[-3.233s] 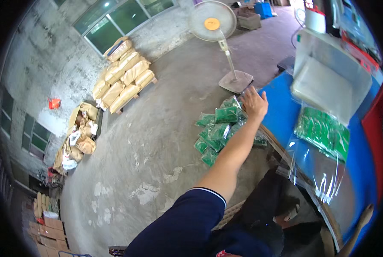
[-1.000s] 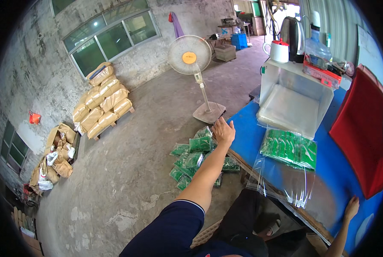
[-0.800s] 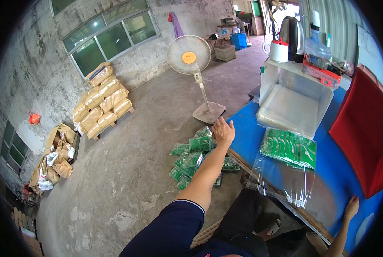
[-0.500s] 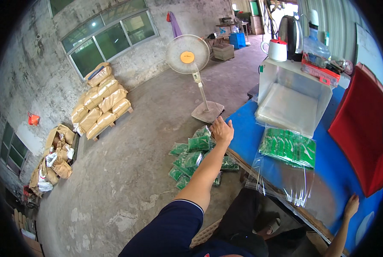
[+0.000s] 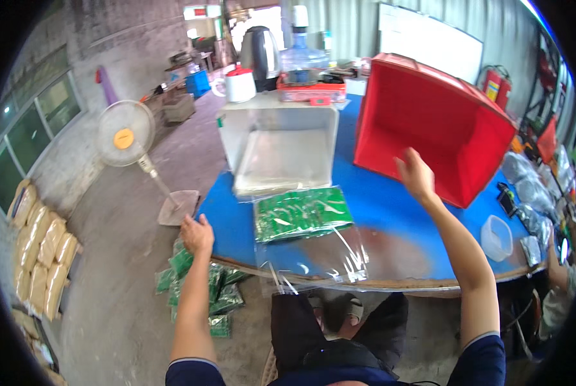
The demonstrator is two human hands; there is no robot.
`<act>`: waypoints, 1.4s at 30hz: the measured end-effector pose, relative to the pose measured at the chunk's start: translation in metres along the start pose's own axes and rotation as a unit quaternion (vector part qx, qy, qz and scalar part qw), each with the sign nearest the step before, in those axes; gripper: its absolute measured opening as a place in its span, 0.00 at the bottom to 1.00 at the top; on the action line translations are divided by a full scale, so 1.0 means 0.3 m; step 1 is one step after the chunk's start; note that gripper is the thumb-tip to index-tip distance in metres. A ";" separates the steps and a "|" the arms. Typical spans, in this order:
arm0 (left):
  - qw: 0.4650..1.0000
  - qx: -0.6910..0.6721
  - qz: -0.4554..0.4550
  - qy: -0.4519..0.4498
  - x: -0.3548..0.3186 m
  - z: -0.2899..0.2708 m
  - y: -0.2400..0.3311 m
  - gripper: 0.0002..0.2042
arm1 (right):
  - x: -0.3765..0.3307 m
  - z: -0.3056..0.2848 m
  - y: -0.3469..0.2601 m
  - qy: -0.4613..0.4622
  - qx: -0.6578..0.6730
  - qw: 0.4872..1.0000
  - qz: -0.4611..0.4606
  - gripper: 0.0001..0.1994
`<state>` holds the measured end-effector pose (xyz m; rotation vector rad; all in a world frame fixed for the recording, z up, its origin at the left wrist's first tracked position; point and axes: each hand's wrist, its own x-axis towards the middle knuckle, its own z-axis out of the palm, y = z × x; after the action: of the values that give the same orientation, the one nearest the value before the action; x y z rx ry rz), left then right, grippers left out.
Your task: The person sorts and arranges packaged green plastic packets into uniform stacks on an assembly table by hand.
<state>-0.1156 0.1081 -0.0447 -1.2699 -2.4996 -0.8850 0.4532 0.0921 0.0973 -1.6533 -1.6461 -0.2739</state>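
My left hand (image 5: 198, 233) is at the left edge of the blue table (image 5: 214, 202), fingers apart and holding nothing. Below it, a pile of green packets in clear wrapping (image 5: 225, 299) lies on the floor. My right hand (image 5: 417, 175), slightly blurred, is raised in front of a red plastic bin (image 5: 417, 122) tipped on its side. Its fingers are extended, with nothing in them. Between the hands, a row of green packets (image 5: 304, 212) sits in a clear plastic bag (image 5: 314, 257), whose loose end hangs over the table's near edge.
A whitish bin (image 5: 227, 138) on its side holds a stack of clear sheets (image 5: 285, 161). On and behind it are a white jug (image 5: 240, 87), a kettle (image 5: 260, 55) and a water bottle (image 5: 304, 58). A clear tub (image 5: 496, 238) is at right; a fan (image 5: 126, 138) stands left.
My view has turned right. My right hand has risen from the table's near right side to the red bin's opening. My left hand has drawn back from above the packet pile to the table edge.
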 end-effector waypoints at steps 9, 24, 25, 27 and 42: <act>0.997 -0.071 0.009 0.003 -0.001 0.026 0.000 0.25 | 0.573 0.239 -0.712 0.079 0.023 0.994 -0.066 0.47; 0.996 -0.092 0.012 -0.001 -0.010 0.025 0.045 0.26 | 0.850 0.362 -0.718 -0.029 -0.001 0.995 0.098 0.49; 0.995 -0.094 0.012 -0.001 -0.022 0.036 0.024 0.26 | 0.813 0.343 -0.738 0.001 -0.010 0.997 0.076 0.50; 0.995 -0.092 0.020 0.021 -0.016 0.055 0.014 0.26 | 0.787 0.259 -0.739 0.006 -0.003 0.995 0.095 0.49; 0.940 -0.302 0.112 0.114 -0.088 -0.008 0.076 0.21 | -0.525 -0.181 -0.216 -0.038 0.396 0.897 0.195 0.39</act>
<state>-0.0819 0.0993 -0.0445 -1.4671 -1.9138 -1.7032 0.3907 -0.0706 0.0571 -1.2979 -1.1830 0.6018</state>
